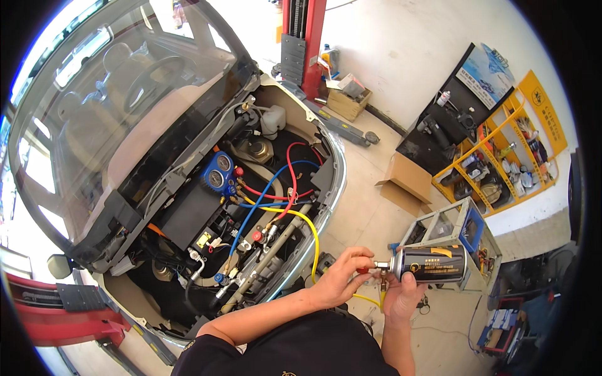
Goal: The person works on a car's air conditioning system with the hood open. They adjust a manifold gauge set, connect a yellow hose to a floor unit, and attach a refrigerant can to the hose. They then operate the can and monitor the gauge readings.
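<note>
A black spray-type can point(433, 263) with gold markings lies on its side in front of me, its top toward the left. My right hand point(401, 299) is closed around its neck end from below, the thumb up against the can. A brass tap valve point(380, 266) sits on the can's top. My left hand point(342, 279) pinches the valve's red knob point(364, 271). From the valve hangs the end of a yellow hose point(311, 235), which runs to a blue gauge manifold point(219, 173) in the car's front bay. Part of the hose passes behind my left hand.
Red hose point(293, 160) and blue hose point(269, 185) loop over the open bay. Right of me stand a metal trolley point(439, 229), a cardboard box point(406, 182) and a yellow tool rack point(495, 178). A red lift post point(311, 50) rises behind the car.
</note>
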Tool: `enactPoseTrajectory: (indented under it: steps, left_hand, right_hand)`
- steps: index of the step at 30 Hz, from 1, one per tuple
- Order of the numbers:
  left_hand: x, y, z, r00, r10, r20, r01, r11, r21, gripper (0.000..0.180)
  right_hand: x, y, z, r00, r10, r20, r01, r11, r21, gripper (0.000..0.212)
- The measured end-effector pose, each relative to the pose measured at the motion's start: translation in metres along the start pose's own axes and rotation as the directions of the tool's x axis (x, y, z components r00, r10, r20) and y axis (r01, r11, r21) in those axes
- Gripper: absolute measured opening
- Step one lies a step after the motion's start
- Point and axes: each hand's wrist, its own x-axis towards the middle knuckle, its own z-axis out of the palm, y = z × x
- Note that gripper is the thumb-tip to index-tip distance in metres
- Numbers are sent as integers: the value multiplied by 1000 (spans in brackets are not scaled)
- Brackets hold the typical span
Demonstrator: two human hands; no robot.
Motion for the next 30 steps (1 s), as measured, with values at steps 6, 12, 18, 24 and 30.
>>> enactPoseTrajectory:
  steps: [6,12,18,24,30]
  left_hand:
    - [-6,3,-16,699,-591,402,705,479,-522,27]
    - [-7,1,-13,991,43,130,-52,997,66,28]
    - [-17,5,-9,856,-381,349,504,762,-406,33]
    - [-3,17,-22,965,-146,219,133,989,71,31]
    - [-5,-4,-20,723,-507,468,683,628,-375,40]
  right_hand:
    - [-5,3,-7,993,-67,100,70,997,-24,74]
    - [-3,4,-16,1000,-5,-5,5,1000,21,79]
    - [-6,14,-36,995,-80,52,87,983,-163,82]
    - [-3,13,-17,997,67,-34,-66,998,22,78]
    - [9,17,-35,997,35,66,-28,994,-104,71]
